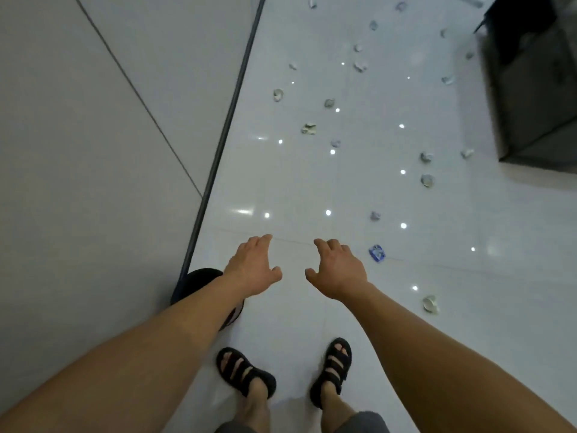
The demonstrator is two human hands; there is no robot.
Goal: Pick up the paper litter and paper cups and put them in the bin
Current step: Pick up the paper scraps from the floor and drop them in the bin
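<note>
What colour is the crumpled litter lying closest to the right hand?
The litter is blue with white patches; the head view shows it.

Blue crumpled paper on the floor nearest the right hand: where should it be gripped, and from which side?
Probably from straight above with the right hand, the nearer one, empty and open. The blue crumpled paper lies low on the tile floor with no rim or handle, so pinching across its raised creased middle, thumb and fingers on opposite edges, looks surest.

empty hands (254, 265), littered floor (312, 189), bin (199, 281)
</note>
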